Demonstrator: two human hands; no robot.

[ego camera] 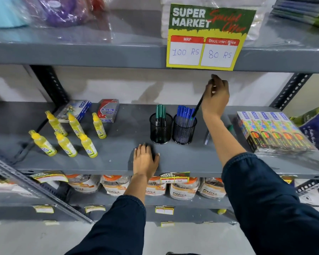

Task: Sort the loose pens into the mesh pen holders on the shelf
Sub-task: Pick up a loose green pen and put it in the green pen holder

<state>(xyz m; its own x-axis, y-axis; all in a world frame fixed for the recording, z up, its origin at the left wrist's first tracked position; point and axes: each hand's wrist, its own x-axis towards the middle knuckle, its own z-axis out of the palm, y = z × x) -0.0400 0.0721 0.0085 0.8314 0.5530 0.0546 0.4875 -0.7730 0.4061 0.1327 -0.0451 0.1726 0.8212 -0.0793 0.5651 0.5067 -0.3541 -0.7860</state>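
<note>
Grey metal shelf: left hand flat, fingers spread, empty. Right hand pinches dark slim pen, tip over right black mesh holder with blue pens.

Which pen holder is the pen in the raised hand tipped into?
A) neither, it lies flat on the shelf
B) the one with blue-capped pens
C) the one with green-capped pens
B: the right hand holds a dark pen whose lower end sits in the right mesh holder among blue-capped pens.
</note>
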